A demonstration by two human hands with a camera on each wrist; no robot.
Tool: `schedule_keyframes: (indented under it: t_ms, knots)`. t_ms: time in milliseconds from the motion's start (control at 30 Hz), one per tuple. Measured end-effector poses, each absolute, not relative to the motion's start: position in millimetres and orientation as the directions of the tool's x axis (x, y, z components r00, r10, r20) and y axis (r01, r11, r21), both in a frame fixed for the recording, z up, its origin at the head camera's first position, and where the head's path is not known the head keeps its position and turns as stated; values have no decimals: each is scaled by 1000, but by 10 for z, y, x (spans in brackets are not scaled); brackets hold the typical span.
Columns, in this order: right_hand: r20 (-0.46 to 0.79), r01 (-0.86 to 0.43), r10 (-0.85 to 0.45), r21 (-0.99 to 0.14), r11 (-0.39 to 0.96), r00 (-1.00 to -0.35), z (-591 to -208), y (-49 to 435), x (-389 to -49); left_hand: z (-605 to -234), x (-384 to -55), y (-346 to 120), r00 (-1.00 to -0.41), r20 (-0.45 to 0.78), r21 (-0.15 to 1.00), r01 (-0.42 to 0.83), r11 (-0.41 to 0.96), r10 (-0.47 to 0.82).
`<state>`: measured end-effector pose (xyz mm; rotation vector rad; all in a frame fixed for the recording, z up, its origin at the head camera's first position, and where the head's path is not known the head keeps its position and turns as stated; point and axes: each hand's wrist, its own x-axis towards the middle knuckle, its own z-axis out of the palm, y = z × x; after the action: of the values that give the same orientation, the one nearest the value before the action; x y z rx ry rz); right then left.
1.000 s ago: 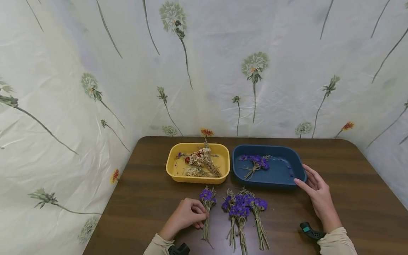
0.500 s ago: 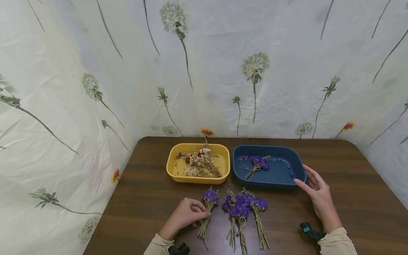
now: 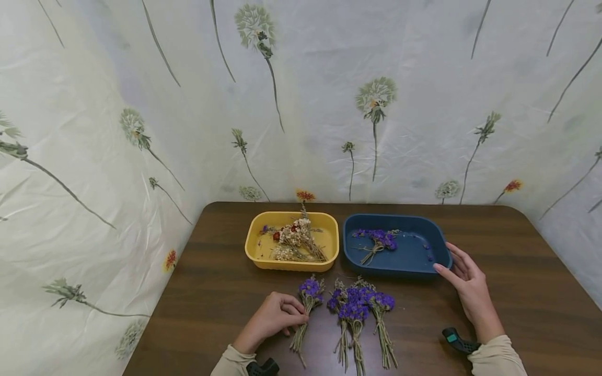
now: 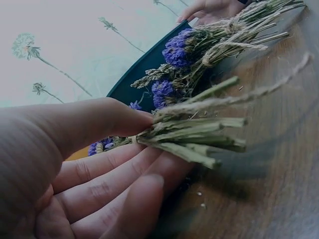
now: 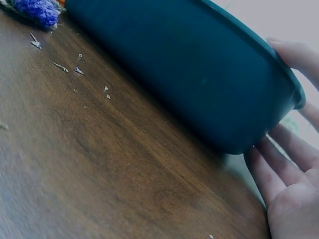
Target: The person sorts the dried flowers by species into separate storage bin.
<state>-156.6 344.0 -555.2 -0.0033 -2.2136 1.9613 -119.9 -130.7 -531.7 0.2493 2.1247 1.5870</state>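
Note:
My left hand (image 3: 277,316) pinches a small bunch of dried purple flowers (image 3: 311,290) by its twine-tied stems, between thumb and fingers. In the left wrist view, its cut stems (image 4: 194,137) stick out past the fingertips above the table. My right hand (image 3: 472,292) holds the right end of the blue tray (image 3: 395,270), thumb at the rim and fingers against the outer wall, as the right wrist view also shows. In that tray lies one tied purple bunch (image 3: 383,239) with loose petals. Several more purple bunches (image 3: 355,308) lie side by side on the table, right of my left hand.
To the left of the blue tray stands a yellow tray (image 3: 291,265) holding cream and red dried flowers (image 3: 296,232). Small flower crumbs dot the brown wooden table (image 3: 197,303). A flower-printed sheet (image 3: 310,104) hangs behind and left of the table.
My left hand's bunch has shifted slightly right at its head, and its stems have swung left, so it now leans. The right hand and both trays have stayed put.

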Motion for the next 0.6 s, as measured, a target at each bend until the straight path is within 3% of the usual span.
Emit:
schedule_keyframes:
  t_ms: [600]
  knots:
    - [134, -114, 120, -981, 155, -984, -5550, 3436, -1565, -5340, -1201, -1311, -838, -228, 966, -132, 221, 495]
